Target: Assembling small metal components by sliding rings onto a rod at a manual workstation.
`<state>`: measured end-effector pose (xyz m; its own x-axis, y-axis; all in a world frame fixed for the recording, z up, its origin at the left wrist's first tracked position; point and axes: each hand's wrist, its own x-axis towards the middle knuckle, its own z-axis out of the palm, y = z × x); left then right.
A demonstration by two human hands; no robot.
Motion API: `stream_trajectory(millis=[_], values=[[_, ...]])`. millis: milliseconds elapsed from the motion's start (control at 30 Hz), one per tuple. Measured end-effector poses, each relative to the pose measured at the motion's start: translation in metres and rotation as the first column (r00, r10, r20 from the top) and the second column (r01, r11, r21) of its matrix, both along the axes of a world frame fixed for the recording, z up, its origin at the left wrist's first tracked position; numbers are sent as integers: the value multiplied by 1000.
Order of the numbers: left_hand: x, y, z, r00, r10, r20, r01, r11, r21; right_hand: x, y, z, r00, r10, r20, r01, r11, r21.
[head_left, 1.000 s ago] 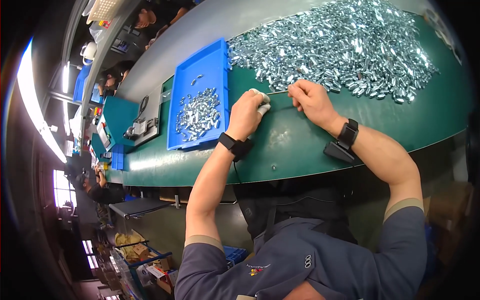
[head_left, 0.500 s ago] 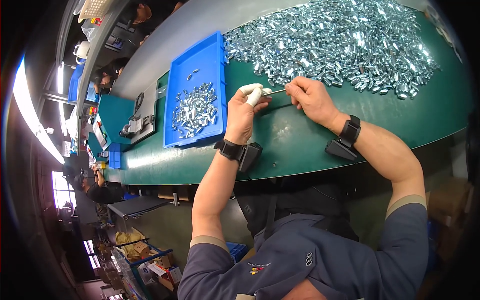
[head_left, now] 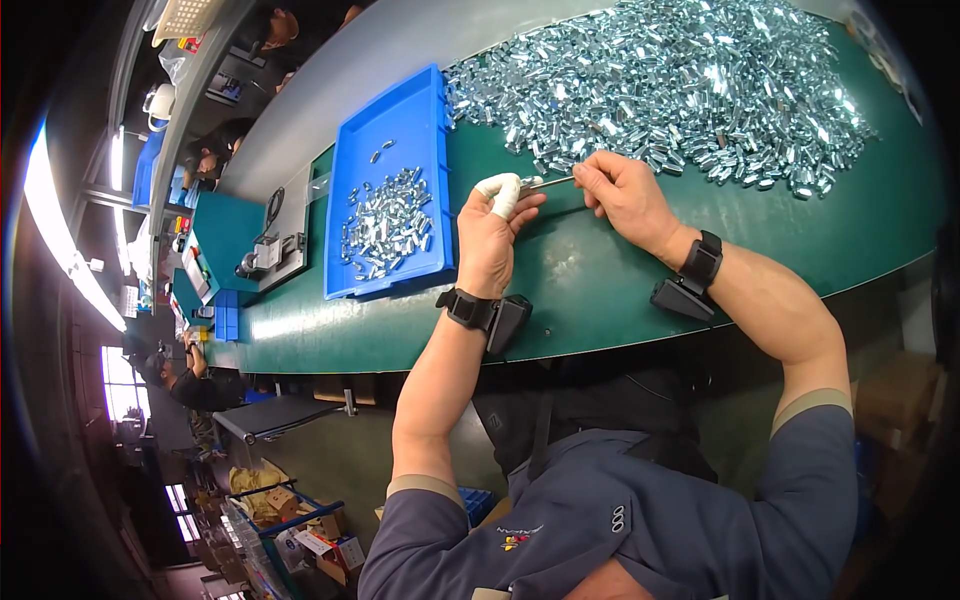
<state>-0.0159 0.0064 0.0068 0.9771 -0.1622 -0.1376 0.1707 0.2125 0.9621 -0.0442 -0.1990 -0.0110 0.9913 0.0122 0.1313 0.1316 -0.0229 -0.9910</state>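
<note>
My left hand (head_left: 488,235), with white coverings on its thumb and a finger, is closed around a small silvery metal piece (head_left: 528,182) at the end of a thin metal rod (head_left: 555,183). Most of that piece hides behind the fingers. The rod's other end is pinched by my right hand (head_left: 628,203), between thumb and curled fingers. Both hands are raised over the green table (head_left: 590,285). Just beyond them spreads a big heap of small, shiny, elongated metal pieces (head_left: 680,90). To the left of my left hand lies a blue tray (head_left: 405,115) with several similar pieces inside.
A grey fixture (head_left: 272,255) stands on the table at the left. Farther off are a small blue bin (head_left: 228,317), a dark bench (head_left: 280,415), cardboard boxes (head_left: 335,555) and other people at work. The table's near edge curves in front of my body.
My left hand has turned slightly and shifted a little to the right, with its outer fingers loosened. My right hand has barely moved and keeps hold of the rod.
</note>
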Motion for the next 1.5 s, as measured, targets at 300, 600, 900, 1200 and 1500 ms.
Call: stream_trajectory(millis=[300, 600, 900, 1200, 1500], values=[[1, -6, -5, 1000, 4, 9, -4, 1000, 16, 5, -6, 1, 1000, -28, -14, 28, 1000, 7], [-9, -17, -24, 986, -112, 123, 108, 993, 38, -3, 1, -6, 999, 31, -16, -31, 999, 7], [-12, -6, -19, 983, -111, 149, 110, 994, 12, 2, 7, -3, 997, 77, -31, -79, 992, -101], [-25, 7, 2, 962, -207, 177, 181, 972, 151, -8, 8, 0, 991, 127, -33, -131, 984, -123], [-5, 97, 89, 882, 51, 469, -387, 648, 656, 9, -2, 5, 998, -45, 51, 42, 998, 54]])
